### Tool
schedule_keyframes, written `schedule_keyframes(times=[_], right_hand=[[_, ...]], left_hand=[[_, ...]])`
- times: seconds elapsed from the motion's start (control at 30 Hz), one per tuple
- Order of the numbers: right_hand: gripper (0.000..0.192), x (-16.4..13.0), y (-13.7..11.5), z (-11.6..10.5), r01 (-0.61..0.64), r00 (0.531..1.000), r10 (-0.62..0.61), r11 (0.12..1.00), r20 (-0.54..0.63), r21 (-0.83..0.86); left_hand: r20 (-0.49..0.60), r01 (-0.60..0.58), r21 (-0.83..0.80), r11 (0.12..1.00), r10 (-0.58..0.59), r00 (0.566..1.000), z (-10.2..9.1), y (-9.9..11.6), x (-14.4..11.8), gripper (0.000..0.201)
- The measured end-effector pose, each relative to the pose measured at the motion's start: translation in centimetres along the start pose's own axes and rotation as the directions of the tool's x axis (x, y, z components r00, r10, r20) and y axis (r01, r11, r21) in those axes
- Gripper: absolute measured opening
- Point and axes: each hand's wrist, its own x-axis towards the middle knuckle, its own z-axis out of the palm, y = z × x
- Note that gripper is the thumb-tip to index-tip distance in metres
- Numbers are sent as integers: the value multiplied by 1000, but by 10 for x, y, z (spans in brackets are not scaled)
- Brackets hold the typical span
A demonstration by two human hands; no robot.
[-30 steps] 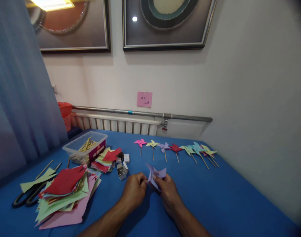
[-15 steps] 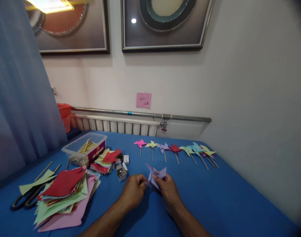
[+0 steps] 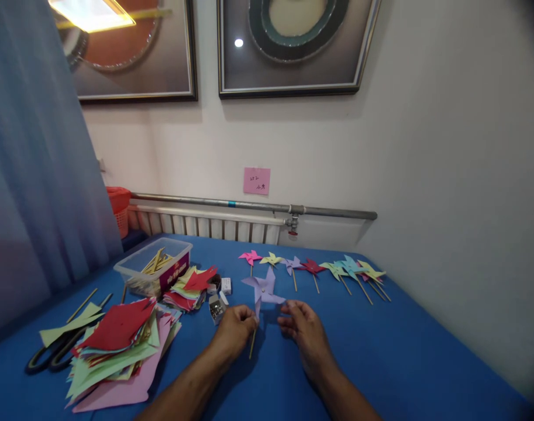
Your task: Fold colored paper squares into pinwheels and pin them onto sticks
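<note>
Left hand [image 3: 234,331] grip pinched on thin wooden stick of four-pointed lilac paper pinwheel [image 3: 262,289]; right hand [image 3: 305,325] loosely open.

The pink note's [image 3: 257,180] writing is too small to read, and the scissors [image 3: 51,354] lie half under paper.

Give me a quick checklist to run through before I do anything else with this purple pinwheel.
1. Left hand grips the stick: ok.
2. Purple pinwheel sits upright on the stick, blades spread: ok.
3. Pin at the pinwheel's centre fully seated: cannot tell, too small.
4. Right hand free: ok, open beside the pinwheel, holding nothing.
5. Bare tablecloth near the finished row: ok.
6. Scissors well away from both hands: ok, at the far left, partly under paper.
</note>
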Motion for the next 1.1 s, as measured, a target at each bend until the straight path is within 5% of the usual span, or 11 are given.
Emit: schedule_keyframes(times=[0.13,0.3,0.77,1.1], right_hand=[[39,-16,12,13,25,987,0,987,160,-159],[19,-37,18,21,211,906,-35,901,422,-379],[13,-33,23,21,178,922,4,884,387,-433],[9,-37,17,23,198,918,6,860,397,-471]], left_hand=[[10,19,-120,993,-18,1000,-2,4,-1,36],[28,-4,-219,976,11,1000,-3,4,-2,44],[-7,-2,-244,970,0,1000,-1,9,-5,36],[-218,-179,-170,969,141,966,-11,14,-1,32]])
